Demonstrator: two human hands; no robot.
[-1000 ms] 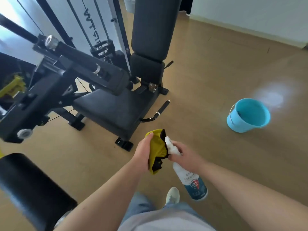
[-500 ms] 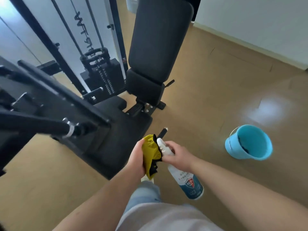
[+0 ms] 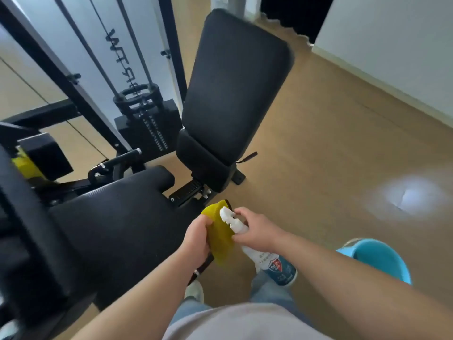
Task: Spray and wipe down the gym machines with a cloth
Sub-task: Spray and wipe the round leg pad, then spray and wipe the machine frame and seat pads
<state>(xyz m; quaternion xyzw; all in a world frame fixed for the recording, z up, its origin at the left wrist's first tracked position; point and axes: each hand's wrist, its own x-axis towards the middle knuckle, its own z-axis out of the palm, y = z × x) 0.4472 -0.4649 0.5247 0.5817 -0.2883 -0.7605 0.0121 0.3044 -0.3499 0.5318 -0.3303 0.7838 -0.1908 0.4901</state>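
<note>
My left hand (image 3: 196, 239) grips a yellow cloth (image 3: 220, 239) with a black edge, held upright at the right edge of the machine's black seat pad (image 3: 117, 231). Right beside it, my right hand (image 3: 257, 231) holds a white spray bottle (image 3: 269, 261) by its neck, the white nozzle pointing at the cloth and almost touching it. The bottle's blue label hangs below my hand. The tall black back pad (image 3: 235, 82) rises behind the seat.
A light blue bucket (image 3: 382, 258) stands on the wooden floor at the right, close to my right forearm. The weight stack (image 3: 147, 128) and cables rise at the back left. A black machine arm (image 3: 29, 217) crosses the left foreground. My shoes and jeans show below.
The view has moved closer to the seat and back pad. The bucket has slid toward the lower right of the frame. Both hands keep the cloth and bottle together.
</note>
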